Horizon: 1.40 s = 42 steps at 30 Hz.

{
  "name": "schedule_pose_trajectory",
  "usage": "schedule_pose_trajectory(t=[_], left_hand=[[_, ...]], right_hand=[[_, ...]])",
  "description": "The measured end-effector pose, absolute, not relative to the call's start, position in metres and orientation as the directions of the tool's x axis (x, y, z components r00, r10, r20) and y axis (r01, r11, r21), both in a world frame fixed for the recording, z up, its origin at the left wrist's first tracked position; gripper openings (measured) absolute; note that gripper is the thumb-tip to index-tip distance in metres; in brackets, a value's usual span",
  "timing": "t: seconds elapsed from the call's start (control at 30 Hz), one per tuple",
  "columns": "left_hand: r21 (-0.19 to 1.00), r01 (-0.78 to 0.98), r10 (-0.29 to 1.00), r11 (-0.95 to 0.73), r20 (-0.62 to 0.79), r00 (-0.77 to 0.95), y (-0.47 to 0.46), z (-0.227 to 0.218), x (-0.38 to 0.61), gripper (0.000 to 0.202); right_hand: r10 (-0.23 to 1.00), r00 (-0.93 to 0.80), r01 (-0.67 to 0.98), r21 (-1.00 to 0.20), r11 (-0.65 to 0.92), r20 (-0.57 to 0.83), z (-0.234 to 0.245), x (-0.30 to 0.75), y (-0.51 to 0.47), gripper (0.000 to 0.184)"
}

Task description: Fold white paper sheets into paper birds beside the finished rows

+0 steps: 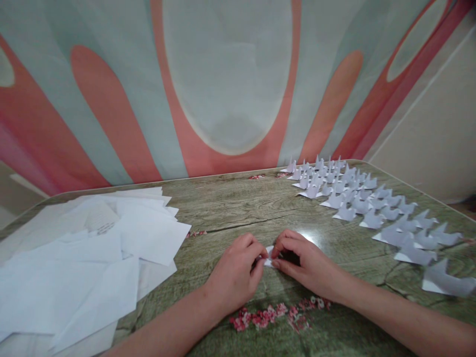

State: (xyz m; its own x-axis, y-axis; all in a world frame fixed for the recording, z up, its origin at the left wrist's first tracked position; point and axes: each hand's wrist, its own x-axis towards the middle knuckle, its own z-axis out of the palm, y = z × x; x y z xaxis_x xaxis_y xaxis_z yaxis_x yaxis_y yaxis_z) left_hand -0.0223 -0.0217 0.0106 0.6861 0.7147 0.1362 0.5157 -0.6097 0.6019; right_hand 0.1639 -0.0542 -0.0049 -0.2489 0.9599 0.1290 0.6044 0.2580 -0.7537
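Note:
Between my two hands, just above the table's middle, is a small folded piece of white paper [268, 256]. My left hand [240, 265] pinches its left side between thumb and fingers. On the other side, my right hand [297, 260] grips the paper with thumb and index finger. Fingertips cover much of the paper, so its full folded shape is hidden. Rows of white folded paper birds [345, 212] stand upright to the right, beyond my right hand. A loose pile of white paper sheets [92, 267] lies to the left of my left hand.
The wood-patterned table [223, 208] carries printed pink flowers [269, 316] near its front. Behind its far edge rises a wall covering [230, 74] with coral and grey-green shapes. One sheet in the pile bears dark writing [106, 228].

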Motion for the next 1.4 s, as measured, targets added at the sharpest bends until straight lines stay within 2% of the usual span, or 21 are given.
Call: schedule_pose_trajectory(t=[0.17, 0.3, 0.4, 0.57, 0.77, 0.93, 1.03, 1.13, 1.2, 1.3, 1.4], left_hand=[[0.619, 0.517, 0.726, -0.591, 0.130, 0.675, -0.022, 0.011, -0.022, 0.014], [0.624, 0.518, 0.730, -0.585, 0.127, 0.672, -0.021, 0.010, -0.022, 0.013], [0.625, 0.515, 0.729, -0.586, 0.128, 0.673, -0.021, 0.010, -0.022, 0.014], [0.613, 0.518, 0.726, -0.596, 0.136, 0.674, -0.021, 0.010, -0.023, 0.013], [0.567, 0.541, 0.722, -0.620, 0.142, 0.678, -0.020, 0.010, -0.022, 0.013], [0.431, 0.566, 0.667, -0.703, 0.124, 0.734, -0.021, 0.011, -0.028, 0.016], [0.281, 0.561, 0.607, -0.778, 0.111, 0.787, -0.030, 0.011, -0.031, 0.020], [0.076, 0.564, 0.568, -0.822, 0.183, 0.803, -0.043, 0.009, -0.030, 0.026], [-0.015, 0.595, 0.577, -0.804, 0.224, 0.785, -0.051, 0.008, -0.028, 0.030], [-0.068, 0.628, 0.600, -0.775, 0.232, 0.766, -0.057, 0.008, -0.028, 0.031], [-0.067, 0.648, 0.626, -0.759, 0.200, 0.754, -0.055, 0.010, -0.030, 0.033]], right_hand=[[0.956, -0.256, 0.624, -0.731, 0.278, 0.145, -0.007, 0.164, -0.056, 0.002], [0.933, -0.290, 0.659, -0.662, 0.358, 0.215, -0.006, 0.162, -0.062, 0.008], [0.880, -0.389, 0.709, -0.522, 0.474, 0.272, -0.005, 0.163, -0.068, 0.020], [0.775, -0.577, 0.735, -0.250, 0.630, 0.258, -0.010, 0.167, -0.075, 0.037], [0.754, -0.604, 0.750, -0.134, 0.647, 0.260, -0.014, 0.165, -0.076, 0.038], [0.757, -0.601, 0.762, -0.103, 0.639, 0.255, -0.013, 0.163, -0.077, 0.035], [0.763, -0.596, 0.764, -0.117, 0.634, 0.250, -0.013, 0.163, -0.076, 0.034], [0.766, -0.593, 0.761, -0.135, 0.634, 0.250, -0.012, 0.163, -0.076, 0.033], [0.763, -0.594, 0.757, -0.144, 0.637, 0.255, -0.012, 0.163, -0.075, 0.033], [0.765, -0.598, 0.756, -0.149, 0.638, 0.240, -0.013, 0.164, -0.074, 0.033], [0.762, -0.606, 0.756, -0.136, 0.641, 0.226, -0.014, 0.164, -0.074, 0.034]])
